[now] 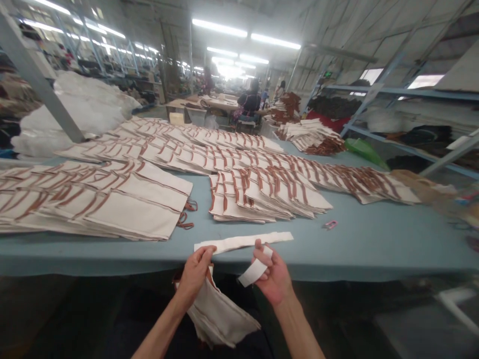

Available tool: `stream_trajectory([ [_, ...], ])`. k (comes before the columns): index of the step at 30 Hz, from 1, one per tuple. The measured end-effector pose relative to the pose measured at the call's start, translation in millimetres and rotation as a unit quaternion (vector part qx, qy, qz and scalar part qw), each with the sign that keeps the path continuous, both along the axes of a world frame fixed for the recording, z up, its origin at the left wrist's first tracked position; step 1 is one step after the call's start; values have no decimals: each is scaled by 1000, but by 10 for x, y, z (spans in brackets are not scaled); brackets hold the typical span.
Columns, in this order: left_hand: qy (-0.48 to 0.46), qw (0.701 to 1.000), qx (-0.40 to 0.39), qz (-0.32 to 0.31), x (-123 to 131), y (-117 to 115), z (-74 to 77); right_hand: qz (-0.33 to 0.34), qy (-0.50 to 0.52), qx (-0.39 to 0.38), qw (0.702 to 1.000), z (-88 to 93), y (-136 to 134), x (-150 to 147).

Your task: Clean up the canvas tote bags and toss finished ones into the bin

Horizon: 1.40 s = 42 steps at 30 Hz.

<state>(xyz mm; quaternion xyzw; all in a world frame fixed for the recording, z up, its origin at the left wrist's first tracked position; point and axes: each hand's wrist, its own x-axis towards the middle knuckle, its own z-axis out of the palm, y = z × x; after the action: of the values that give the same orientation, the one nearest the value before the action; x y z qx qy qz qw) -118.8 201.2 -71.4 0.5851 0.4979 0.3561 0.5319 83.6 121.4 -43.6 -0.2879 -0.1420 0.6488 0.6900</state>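
Two forearms (162, 324) angle up to the near edge of the bench (377, 239). The left hand (194, 269), thumb pressed to fingers, grips the bag (224, 311), which hangs down before the bench. The right hand (272, 274), palm side showing and fingers curled, holds the tag (255, 269) at the bench's edge. Strips (254, 241) lie along the bench's near side, fabric piles (130, 207) across its greenish-blue cover. Beyond the bench, a person (250, 103) sits under lit tubes (219, 28); shelves (407, 91) stand to its right.

head view | looks from head height | faces forward and down | cloth piece (220, 309) close below | worktop (377, 239) just beyond | ceiling lights (275, 41) far ahead
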Motion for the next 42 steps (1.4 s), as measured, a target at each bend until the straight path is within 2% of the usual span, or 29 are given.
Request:
stream_trajectory([
  [5,0,999,20,-37,-40,-119,110,23,8,17,1000,430,17,-5],
  [10,-25,989,-17,-142,-158,-320,141,56,-12,36,998,818,136,-289],
  [15,-64,954,-100,-275,-234,-688,140,76,-77,98,989,1216,251,-743],
  [17,-96,938,-130,-306,-208,-827,175,88,-102,136,982,1338,254,-905],
  [19,-169,919,-159,-318,-175,-920,230,97,-125,164,974,1398,217,-1021],
  [22,-290,908,-178,-243,-177,-983,306,90,-187,185,961,1337,83,-1070],
  [25,-333,915,-169,-154,-252,-1019,338,90,-261,181,944,1109,-121,-980],
  [27,-339,922,-166,-83,-312,-1042,356,89,-308,163,933,910,-272,-882],
  [30,-298,939,-157,61,-396,-1053,412,106,-376,132,911,626,-473,-754],
  [32,-251,952,-134,111,-456,-1033,460,113,-403,124,900,475,-571,-712],
  [35,-196,970,-78,120,-557,-986,513,112,-408,110,900,333,-659,-721],
  [39,-107,991,-28,77,-668,-965,574,121,-400,101,903,286,-661,-771],
  [42,-30,999,20,17,-733,-980,692,116,-463,97,873,269,-583,-739],
])
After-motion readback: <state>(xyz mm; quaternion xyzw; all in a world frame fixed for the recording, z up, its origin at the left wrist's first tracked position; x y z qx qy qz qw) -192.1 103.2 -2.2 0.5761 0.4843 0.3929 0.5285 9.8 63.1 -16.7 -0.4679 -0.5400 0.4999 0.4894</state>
